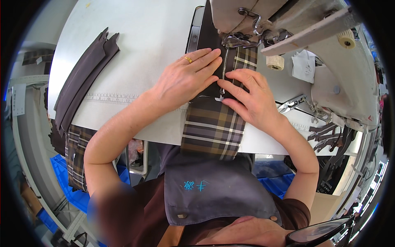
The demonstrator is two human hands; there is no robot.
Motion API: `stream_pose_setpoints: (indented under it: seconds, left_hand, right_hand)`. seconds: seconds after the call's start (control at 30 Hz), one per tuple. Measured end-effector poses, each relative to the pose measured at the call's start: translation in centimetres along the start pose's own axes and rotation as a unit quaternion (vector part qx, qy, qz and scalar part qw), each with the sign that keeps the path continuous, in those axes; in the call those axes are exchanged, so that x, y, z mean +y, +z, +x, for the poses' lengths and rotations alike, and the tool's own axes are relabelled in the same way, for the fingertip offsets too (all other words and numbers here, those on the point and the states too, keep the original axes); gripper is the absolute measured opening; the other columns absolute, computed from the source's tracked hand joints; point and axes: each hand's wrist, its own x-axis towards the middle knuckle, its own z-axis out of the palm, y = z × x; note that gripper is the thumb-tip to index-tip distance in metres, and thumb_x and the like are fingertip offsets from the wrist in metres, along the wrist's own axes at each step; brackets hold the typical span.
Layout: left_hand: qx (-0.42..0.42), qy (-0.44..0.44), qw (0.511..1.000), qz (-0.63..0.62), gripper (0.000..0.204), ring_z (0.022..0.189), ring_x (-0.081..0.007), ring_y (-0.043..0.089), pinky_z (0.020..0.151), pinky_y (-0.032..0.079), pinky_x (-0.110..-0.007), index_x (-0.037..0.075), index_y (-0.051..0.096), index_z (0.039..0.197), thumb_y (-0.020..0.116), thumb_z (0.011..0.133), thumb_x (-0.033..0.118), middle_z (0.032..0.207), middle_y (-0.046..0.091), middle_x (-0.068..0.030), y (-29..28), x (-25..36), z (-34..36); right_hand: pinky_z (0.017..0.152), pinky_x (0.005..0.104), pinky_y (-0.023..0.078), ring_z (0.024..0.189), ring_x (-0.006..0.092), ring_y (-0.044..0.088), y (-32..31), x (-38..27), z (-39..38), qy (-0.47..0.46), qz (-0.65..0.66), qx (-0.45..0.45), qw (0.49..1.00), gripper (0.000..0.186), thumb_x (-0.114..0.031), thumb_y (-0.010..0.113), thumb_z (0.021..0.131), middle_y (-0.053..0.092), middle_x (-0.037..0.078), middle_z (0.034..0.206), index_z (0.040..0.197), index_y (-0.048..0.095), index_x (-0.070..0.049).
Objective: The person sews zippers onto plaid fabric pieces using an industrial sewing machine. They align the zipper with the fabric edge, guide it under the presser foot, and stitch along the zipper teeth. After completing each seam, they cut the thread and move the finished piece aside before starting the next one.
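A dark strip of fabric [208, 38] lies under the presser foot [238, 40] of a sewing machine [341, 76]. A metal-toothed zipper [224, 68] runs along it toward me, and its near end lies beside a plaid fabric piece [212, 127] that hangs over the table edge. My left hand [183, 76] rests flat on the dark fabric left of the zipper, its fingers stretched out. On the other side, my right hand [253, 96] touches the fabric with bent, spread fingers; thumb and forefinger lie apart around the zipper's near end.
Folded dark fabric strips [84, 78] lie on the left of the white table [135, 49]. Metal snips [293, 103] lie right of my right hand, with several zippers [329, 138] beyond. White paper [303, 66] is by the machine. A blue bin [66, 181] stands below left.
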Motion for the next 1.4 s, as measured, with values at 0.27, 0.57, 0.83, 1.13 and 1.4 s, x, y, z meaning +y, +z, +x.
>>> stream_pose_setpoints:
  seconds: [0.27, 0.57, 0.83, 1.13, 1.4]
  left_hand:
    - [-0.021, -0.025, 0.997, -0.063, 0.038, 0.112, -0.0281, 0.055, 0.090, 0.048, -0.037, 0.001, 0.058, 0.117, 0.065, 0.081, 0.011, 0.121, 0.058, -0.0112, -0.6, 0.2, 0.5]
    - [-0.017, -0.010, 0.993, -0.118, 0.025, 0.090, -0.0253, 0.061, 0.080, 0.050, -0.035, 0.004, 0.067, 0.104, 0.066, 0.078, 0.005, 0.104, 0.063, -0.0083, -0.3, -1.7, 1.1]
    - [0.009, -0.018, 0.993, -0.119, 0.021, 0.085, -0.0244, 0.060, 0.076, 0.049, -0.033, 0.006, 0.071, 0.098, 0.067, 0.078, 0.006, 0.099, 0.064, -0.0063, 0.0, -2.0, 1.6]
    - [0.029, -0.015, 0.994, -0.106, 0.018, 0.087, -0.0255, 0.060, 0.076, 0.050, -0.033, 0.007, 0.071, 0.096, 0.066, 0.078, 0.006, 0.098, 0.064, -0.0054, 0.4, -3.1, 2.7]
    - [0.017, -0.044, 0.987, -0.154, 0.015, 0.086, -0.0223, 0.060, 0.074, 0.051, -0.034, 0.010, 0.071, 0.093, 0.065, 0.079, 0.012, 0.095, 0.063, -0.0026, 0.3, -3.4, 3.2]
  right_hand:
    - [0.079, 0.0362, 0.044, 0.087, 0.0251, 0.058, 0.2, 2.4, 1.9, 0.004, 0.031, 0.032, 0.999, 0.031, -0.019, 0.070, 0.077, 0.060, 0.005, 0.105, 0.106, 0.063, -0.010]
    - [0.076, 0.0341, 0.045, 0.085, 0.0210, 0.056, 0.4, 1.5, 0.7, -0.008, -0.073, 0.037, 0.997, 0.041, -0.006, 0.067, 0.069, 0.059, 0.002, 0.111, 0.109, 0.064, -0.013]
    - [0.075, 0.0352, 0.046, 0.085, 0.0222, 0.057, 0.7, 1.5, 1.1, 0.009, -0.073, 0.044, 0.996, 0.037, -0.004, 0.065, 0.071, 0.060, 0.003, 0.112, 0.107, 0.065, -0.010]
    - [0.068, 0.0312, 0.048, 0.081, 0.0200, 0.061, 0.6, 2.7, 0.9, 0.084, 0.037, 0.097, 0.991, 0.026, -0.009, 0.066, 0.081, 0.065, 0.005, 0.098, 0.107, 0.064, -0.006]
    - [0.058, 0.0194, 0.048, 0.063, 0.0085, 0.061, -1.5, 3.8, 2.3, 0.418, 0.465, 0.065, 0.778, 0.021, -0.017, 0.057, 0.089, 0.067, 0.008, 0.082, 0.097, 0.064, 0.001]
